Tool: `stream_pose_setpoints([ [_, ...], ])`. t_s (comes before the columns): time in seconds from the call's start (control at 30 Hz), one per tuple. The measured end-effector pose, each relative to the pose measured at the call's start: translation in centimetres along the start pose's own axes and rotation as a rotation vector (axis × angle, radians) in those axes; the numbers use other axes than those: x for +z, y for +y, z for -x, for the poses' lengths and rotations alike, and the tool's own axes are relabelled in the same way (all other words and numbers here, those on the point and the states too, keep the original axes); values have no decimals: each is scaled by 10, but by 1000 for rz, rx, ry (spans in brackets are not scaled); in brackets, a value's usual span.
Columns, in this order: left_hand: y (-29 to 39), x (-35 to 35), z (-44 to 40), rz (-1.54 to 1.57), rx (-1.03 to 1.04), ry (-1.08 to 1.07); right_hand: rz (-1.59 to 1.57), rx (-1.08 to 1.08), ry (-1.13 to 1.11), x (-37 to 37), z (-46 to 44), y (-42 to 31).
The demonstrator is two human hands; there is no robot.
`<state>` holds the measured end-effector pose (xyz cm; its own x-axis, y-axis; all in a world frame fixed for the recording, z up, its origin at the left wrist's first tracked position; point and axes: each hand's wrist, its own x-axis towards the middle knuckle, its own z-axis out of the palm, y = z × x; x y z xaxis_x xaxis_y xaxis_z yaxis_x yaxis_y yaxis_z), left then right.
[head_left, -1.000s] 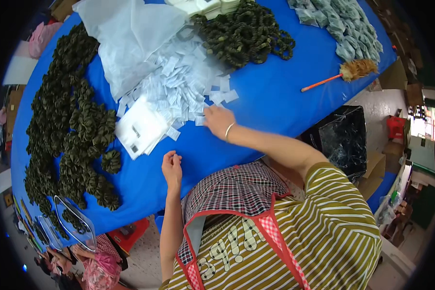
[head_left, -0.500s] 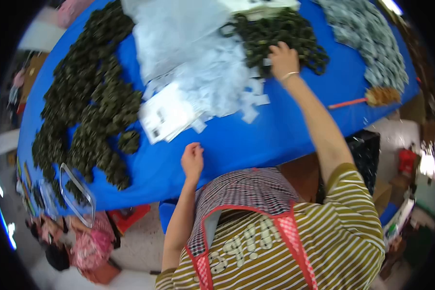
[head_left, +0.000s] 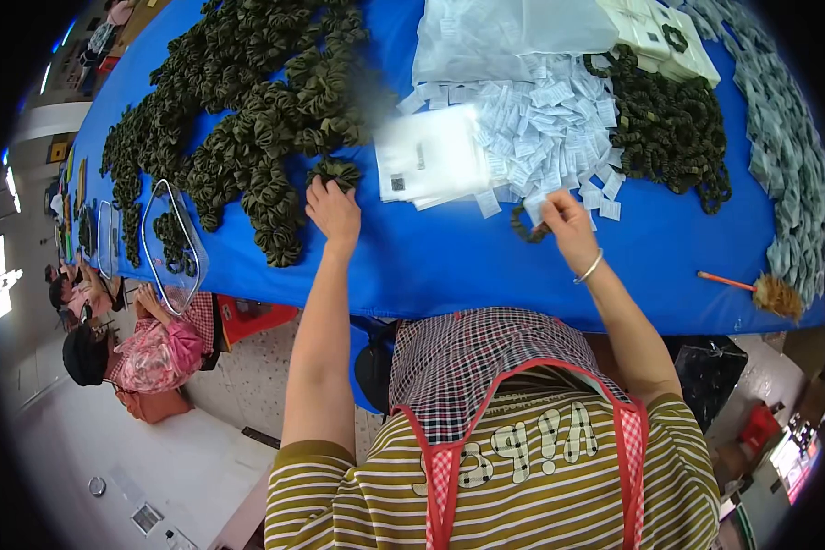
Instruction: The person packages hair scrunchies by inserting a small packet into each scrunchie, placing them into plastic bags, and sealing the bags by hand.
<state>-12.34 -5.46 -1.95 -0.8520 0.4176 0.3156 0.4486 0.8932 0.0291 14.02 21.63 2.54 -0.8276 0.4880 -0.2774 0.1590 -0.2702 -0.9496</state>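
My left hand (head_left: 333, 215) has its fingers curled on a dark green scrunchie (head_left: 336, 172) at the edge of a large scrunchie pile (head_left: 270, 119). Pinched in my right hand (head_left: 570, 227) are a small white label (head_left: 534, 209) and a thin dark green ruffled ring (head_left: 525, 227). A stack of white printed bags (head_left: 431, 156) lies between my hands, beside a heap of small white labels (head_left: 559, 124). To the right of the labels sits a pile of thin dark green ruffled rings (head_left: 669, 133).
The blue table (head_left: 651, 266) holds a feather duster (head_left: 777, 298), packed grey-green items (head_left: 784, 156), a large translucent bag (head_left: 486, 41) and clear frame-edged containers (head_left: 170, 247). A person in pink (head_left: 160, 348) sits at lower left. A black-lined box (head_left: 706, 376) stands below right.
The view has shifted left. My left hand has reached out onto a scrunchie. My right hand has gone from the labels to the ring pile and back toward me, now with a ring.
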Motion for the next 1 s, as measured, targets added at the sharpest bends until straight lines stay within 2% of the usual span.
stream_pose_setpoints([
  [0.07,-4,-4,-5,57,31,-58,159,-63,-8,11,2,2],
  [0.1,-1,-9,-5,177,37,-14,213,-92,-8,19,4,0],
  [0.2,41,-72,14,1261,-473,-536,205,-101,7,44,11,-13],
  [0.27,65,-81,51,1910,-735,-733,113,-101,-39,62,14,-18],
  [0.33,84,-84,82,2081,-828,-908,151,-13,-121,79,19,-32],
  [0.43,105,-92,101,2114,-721,-954,409,-69,-80,94,23,-32],
  [0.47,108,-92,105,2147,-694,-942,440,-159,-70,96,24,-22],
  [0.5,108,-87,106,2059,-556,-935,468,-249,-64,98,25,-12],
  [0.53,109,-85,108,1952,-555,-908,491,-341,-59,100,26,-5],
  [0.57,113,-85,111,1844,-553,-879,704,-390,-77,96,29,-1],
  [0.6,117,-86,112,1737,-548,-847,739,-458,-23,94,31,1],
  [0.67,121,-85,115,1825,-618,-829,806,-592,89,92,32,7],
  [0.73,129,-86,117,1851,-653,-813,485,-262,47,94,39,3],
  [0.77,134,-82,122,1651,-525,-796,324,-97,29,94,42,2],
  [0.87,142,-70,110,1261,-202,-726,382,-54,-13,72,26,11],
  [0.9,141,-65,97,1113,-56,-647,245,-22,-1,64,17,26],
  [0.93,138,-58,80,963,85,-566,43,166,5,59,16,17],
  [1.0,139,-29,56,609,261,-132,31,320,64,50,11,14],
])
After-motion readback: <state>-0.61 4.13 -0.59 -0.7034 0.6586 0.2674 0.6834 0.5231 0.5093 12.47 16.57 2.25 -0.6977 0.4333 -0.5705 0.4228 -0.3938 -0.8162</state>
